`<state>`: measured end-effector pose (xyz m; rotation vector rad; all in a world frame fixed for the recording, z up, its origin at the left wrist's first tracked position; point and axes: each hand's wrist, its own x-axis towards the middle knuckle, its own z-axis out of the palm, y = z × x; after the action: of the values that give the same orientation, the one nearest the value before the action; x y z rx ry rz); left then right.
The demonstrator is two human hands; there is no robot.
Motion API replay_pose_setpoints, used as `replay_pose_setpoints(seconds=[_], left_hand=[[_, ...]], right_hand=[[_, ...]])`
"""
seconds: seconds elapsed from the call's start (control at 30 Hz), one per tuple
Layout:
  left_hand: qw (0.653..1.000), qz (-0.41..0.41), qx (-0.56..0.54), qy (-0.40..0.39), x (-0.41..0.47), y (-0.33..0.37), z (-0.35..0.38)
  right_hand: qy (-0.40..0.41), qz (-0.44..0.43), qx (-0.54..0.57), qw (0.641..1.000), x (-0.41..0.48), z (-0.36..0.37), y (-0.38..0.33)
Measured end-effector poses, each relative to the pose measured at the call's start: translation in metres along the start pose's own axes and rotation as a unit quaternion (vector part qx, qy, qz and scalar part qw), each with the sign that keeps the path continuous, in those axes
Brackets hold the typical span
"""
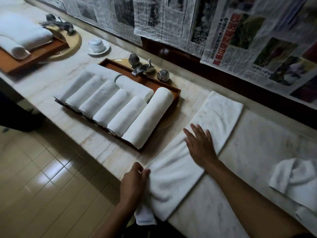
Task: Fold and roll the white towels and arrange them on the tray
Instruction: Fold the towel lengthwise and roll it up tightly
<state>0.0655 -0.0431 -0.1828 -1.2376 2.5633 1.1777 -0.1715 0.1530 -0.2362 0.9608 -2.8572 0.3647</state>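
Left hand [135, 179] pinches towel [221, 114] at near edge, apparently; right hand [199, 145] spread flat on it. Risk: overhanging end drags fold askew.

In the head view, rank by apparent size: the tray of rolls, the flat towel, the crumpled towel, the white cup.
1. Tray and flat towel: they look alike; the towel is nearer, so I do not rank them.
2. Crumpled towel.
3. White cup.
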Motion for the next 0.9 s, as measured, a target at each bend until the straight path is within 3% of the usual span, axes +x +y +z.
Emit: replay_pose_setpoints(seconds=[0.13, 0.27, 0.43, 0.57, 0.63, 0.73, 0.77, 0.9], left_hand=[[1.000, 0.023, 0.010, 0.001, -0.001, -0.003, -0.001], [0.999, 0.022, 0.020, -0.019, 0.002, -0.004, -0.002], [0.983, 0.058, 0.039, -0.171, 0.005, -0.008, -0.029], [0.971, 0.085, 0.186, -0.122, -0.017, -0.029, -0.047], [0.981, 0.093, 0.135, -0.108, -0.027, -0.034, -0.051], [0.969, 0.043, -0.140, -0.200, -0.039, -0.037, -0.057], [0.964, 0.036, -0.165, -0.204, -0.041, -0.039, -0.057], [0.983, 0.061, 0.042, -0.166, -0.043, -0.057, -0.052]], right_hand=[[0.079, -0.033, 0.033, 0.996, -0.021, -0.004, -0.038], [-0.023, -0.079, 0.018, 0.996, -0.064, 0.007, -0.067], [-0.049, -0.065, 0.001, 0.997, -0.062, 0.005, -0.061], [-0.038, -0.066, -0.002, 0.997, -0.064, 0.005, -0.059], [-0.037, -0.065, -0.007, 0.997, -0.064, 0.005, -0.058], [-0.046, -0.066, -0.003, 0.997, -0.063, 0.004, -0.060], [-0.048, -0.066, -0.001, 0.997, -0.063, 0.004, -0.060], [-0.057, -0.061, 0.001, 0.996, -0.063, 0.002, -0.060]])
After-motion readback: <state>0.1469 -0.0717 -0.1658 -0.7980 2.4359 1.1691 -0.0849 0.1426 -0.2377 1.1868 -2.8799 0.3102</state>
